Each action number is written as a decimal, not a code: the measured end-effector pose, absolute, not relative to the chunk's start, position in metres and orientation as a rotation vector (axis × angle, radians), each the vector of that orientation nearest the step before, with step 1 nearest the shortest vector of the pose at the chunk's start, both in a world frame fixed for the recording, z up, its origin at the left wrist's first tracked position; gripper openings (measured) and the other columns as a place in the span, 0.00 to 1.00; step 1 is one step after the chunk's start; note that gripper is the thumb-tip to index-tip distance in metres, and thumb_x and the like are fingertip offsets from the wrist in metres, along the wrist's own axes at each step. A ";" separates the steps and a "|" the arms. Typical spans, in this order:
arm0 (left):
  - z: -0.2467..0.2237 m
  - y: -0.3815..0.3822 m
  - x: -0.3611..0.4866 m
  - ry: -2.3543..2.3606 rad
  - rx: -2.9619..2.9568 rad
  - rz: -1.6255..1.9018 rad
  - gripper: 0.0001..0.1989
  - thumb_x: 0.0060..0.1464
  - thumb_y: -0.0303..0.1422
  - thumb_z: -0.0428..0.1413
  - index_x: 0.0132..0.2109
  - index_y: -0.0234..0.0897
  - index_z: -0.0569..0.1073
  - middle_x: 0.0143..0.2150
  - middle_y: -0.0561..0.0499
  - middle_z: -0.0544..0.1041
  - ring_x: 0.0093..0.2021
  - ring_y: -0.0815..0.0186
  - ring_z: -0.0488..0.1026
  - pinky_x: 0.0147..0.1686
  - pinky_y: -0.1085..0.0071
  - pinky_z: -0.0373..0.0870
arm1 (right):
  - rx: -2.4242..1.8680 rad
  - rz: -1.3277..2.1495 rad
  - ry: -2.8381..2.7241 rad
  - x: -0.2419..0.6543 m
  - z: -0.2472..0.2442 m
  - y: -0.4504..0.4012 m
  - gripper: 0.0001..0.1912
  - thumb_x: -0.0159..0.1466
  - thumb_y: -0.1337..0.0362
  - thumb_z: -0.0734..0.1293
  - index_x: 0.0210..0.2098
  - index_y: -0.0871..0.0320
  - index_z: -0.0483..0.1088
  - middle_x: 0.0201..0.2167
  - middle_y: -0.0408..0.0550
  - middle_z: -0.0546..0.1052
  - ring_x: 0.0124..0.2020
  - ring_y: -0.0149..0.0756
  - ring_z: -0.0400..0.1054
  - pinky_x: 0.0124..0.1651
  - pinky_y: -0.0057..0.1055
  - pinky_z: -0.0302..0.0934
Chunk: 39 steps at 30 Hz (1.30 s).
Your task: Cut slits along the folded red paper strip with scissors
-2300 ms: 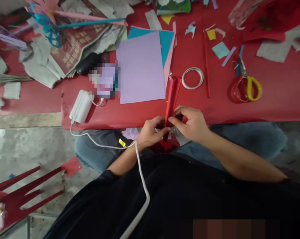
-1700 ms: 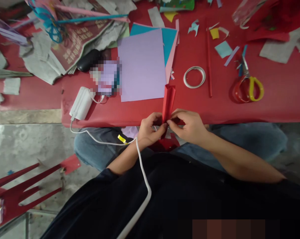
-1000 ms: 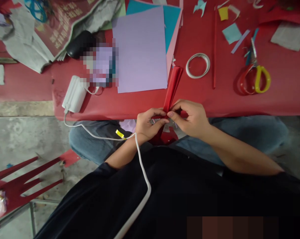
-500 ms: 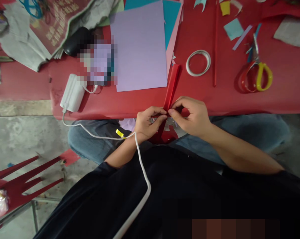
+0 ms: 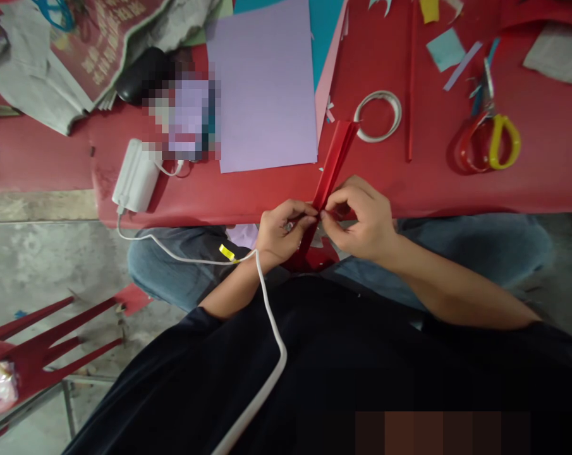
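Strip of red paper — pinched by left hand and right hand at the table's near edge — has tipped toward the tape, folds parted, crease apparently not yet set

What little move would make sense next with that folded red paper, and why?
Perhaps the right hand should slide its fingertips up the folded red paper, pressing the fold flatter: its far end looks splayed apart, while the left hand pinches it lower down and could keep it steady.
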<state>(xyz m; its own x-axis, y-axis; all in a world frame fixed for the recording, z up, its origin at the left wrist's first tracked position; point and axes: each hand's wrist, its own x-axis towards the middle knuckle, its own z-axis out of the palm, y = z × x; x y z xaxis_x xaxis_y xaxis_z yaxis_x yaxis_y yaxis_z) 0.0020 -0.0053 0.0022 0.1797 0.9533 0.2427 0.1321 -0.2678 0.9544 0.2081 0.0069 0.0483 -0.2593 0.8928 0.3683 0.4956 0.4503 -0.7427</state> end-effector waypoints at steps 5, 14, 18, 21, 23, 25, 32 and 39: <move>-0.002 -0.008 0.001 1.114 1.581 1.203 0.07 0.72 0.36 0.62 0.51 0.39 0.79 0.43 0.48 0.89 0.43 0.66 0.89 0.44 0.73 0.84 | -1.139 0.576 -1.905 0.207 0.044 0.007 0.04 0.68 0.67 0.75 0.40 0.51 0.78 0.34 0.45 0.76 0.29 0.35 0.69 0.30 0.35 0.64; -0.013 -0.015 0.001 1.172 1.565 1.176 0.30 0.71 0.38 0.64 0.75 0.45 0.68 0.57 0.43 0.89 0.58 0.56 0.89 0.56 0.64 0.89 | -1.187 0.476 -1.940 0.206 0.036 0.007 0.03 0.71 0.63 0.73 0.42 0.51 0.82 0.34 0.47 0.78 0.31 0.38 0.71 0.33 0.37 0.66; -0.011 -0.015 0.000 1.196 1.576 1.181 0.30 0.70 0.39 0.65 0.75 0.45 0.69 0.58 0.43 0.89 0.58 0.55 0.89 0.57 0.63 0.90 | -1.205 0.642 -1.806 0.203 0.043 0.006 0.03 0.71 0.61 0.75 0.40 0.53 0.81 0.33 0.46 0.78 0.29 0.36 0.71 0.31 0.36 0.67; -0.011 -0.016 0.002 1.180 1.544 1.192 0.31 0.70 0.39 0.66 0.75 0.46 0.68 0.56 0.43 0.89 0.56 0.58 0.90 0.56 0.65 0.89 | -1.252 0.769 -1.726 0.201 0.046 0.009 0.06 0.71 0.63 0.73 0.36 0.53 0.78 0.30 0.45 0.77 0.29 0.35 0.70 0.32 0.35 0.66; -0.011 -0.016 0.005 1.149 1.500 1.210 0.31 0.71 0.40 0.65 0.75 0.46 0.68 0.55 0.43 0.89 0.52 0.61 0.90 0.53 0.67 0.89 | -1.270 0.838 -1.690 0.201 0.047 0.011 0.06 0.69 0.65 0.72 0.34 0.53 0.76 0.29 0.44 0.76 0.29 0.35 0.69 0.32 0.34 0.65; -0.013 -0.014 0.009 1.079 1.450 1.231 0.31 0.71 0.42 0.65 0.74 0.46 0.66 0.55 0.43 0.88 0.50 0.62 0.90 0.49 0.69 0.89 | -1.265 0.870 -1.684 0.201 0.046 0.013 0.06 0.67 0.67 0.72 0.33 0.53 0.75 0.29 0.44 0.76 0.29 0.35 0.68 0.31 0.33 0.65; -0.014 -0.010 0.014 0.921 1.310 1.210 0.29 0.67 0.44 0.67 0.69 0.46 0.67 0.50 0.47 0.87 0.45 0.66 0.88 0.41 0.75 0.85 | -1.152 0.824 -1.839 0.204 0.044 0.007 0.04 0.67 0.68 0.72 0.36 0.53 0.75 0.33 0.44 0.74 0.30 0.34 0.70 0.32 0.33 0.67; -0.007 -0.011 0.010 0.924 1.347 1.310 0.16 0.64 0.36 0.70 0.55 0.42 0.77 0.42 0.54 0.84 0.37 0.72 0.84 0.38 0.78 0.81 | -1.143 0.643 -1.913 0.207 0.041 0.004 0.02 0.66 0.65 0.72 0.39 0.52 0.76 0.35 0.45 0.78 0.28 0.34 0.70 0.30 0.34 0.67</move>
